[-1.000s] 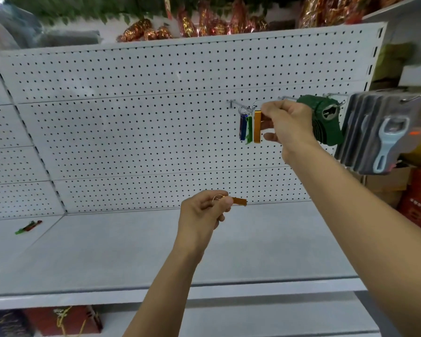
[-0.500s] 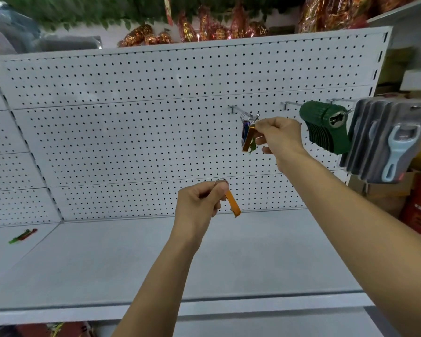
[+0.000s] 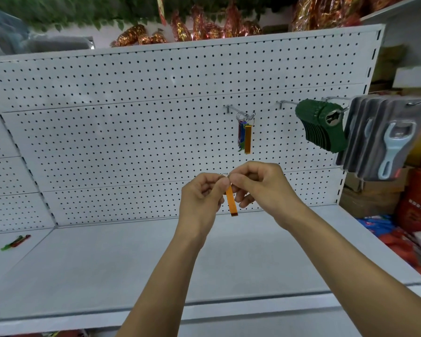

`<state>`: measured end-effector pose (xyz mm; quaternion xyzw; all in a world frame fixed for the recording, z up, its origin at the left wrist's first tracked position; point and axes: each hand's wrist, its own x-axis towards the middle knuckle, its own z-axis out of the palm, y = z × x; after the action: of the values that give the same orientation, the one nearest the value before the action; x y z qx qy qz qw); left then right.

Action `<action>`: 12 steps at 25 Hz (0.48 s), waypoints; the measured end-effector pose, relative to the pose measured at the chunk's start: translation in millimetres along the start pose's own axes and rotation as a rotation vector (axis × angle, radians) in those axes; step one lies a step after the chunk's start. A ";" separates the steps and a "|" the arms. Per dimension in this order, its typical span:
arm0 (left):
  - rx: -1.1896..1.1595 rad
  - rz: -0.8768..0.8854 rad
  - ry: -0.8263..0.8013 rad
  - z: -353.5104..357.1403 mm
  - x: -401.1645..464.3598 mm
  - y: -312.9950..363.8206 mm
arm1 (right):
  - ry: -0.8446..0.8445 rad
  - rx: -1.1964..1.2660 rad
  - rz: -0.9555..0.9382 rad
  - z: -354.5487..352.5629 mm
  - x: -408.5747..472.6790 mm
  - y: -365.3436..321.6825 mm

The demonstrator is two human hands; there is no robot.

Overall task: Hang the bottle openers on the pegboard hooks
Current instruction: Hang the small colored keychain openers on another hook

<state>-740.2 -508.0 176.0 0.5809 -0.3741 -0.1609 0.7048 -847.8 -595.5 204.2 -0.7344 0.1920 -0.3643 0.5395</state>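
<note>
An orange bottle opener [image 3: 231,201] with a metal key ring hangs down between my hands, in front of the white pegboard [image 3: 131,132]. My left hand [image 3: 201,198] pinches its ring at the top, and my right hand [image 3: 260,188] pinches the same ring from the other side. Above them, several flat openers [image 3: 245,137] in orange, green and blue hang by their rings from a pegboard hook [image 3: 238,112]. More loose openers [image 3: 15,242] lie on the shelf at the far left.
A stack of green openers [image 3: 322,128] and carded grey-blue openers [image 3: 384,142] hang on hooks at the right. A grey shelf [image 3: 131,263] runs below the pegboard. Cardboard and red boxes [image 3: 413,195] stand at the right edge.
My right hand let go of the orange opener now hanging on the hook and came down to my left hand. Both hands now pinch the ring of the second orange opener.
</note>
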 end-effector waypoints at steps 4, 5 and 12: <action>-0.019 0.022 -0.033 5.0 1.5 0.9 | 0.026 -0.105 -0.051 -0.5 4.1 -3.1; -0.014 0.032 -0.057 7.2 1.3 1.4 | 0.058 -0.120 -0.071 -0.3 5.9 -4.8; 0.260 0.126 -0.120 15.4 -0.7 -2.7 | 0.307 0.030 -0.179 -11.8 30.3 -31.2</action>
<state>-751.1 -519.0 174.0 0.6321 -0.4688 -0.1010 0.6086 -840.0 -612.9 245.0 -0.6760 0.2006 -0.5215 0.4804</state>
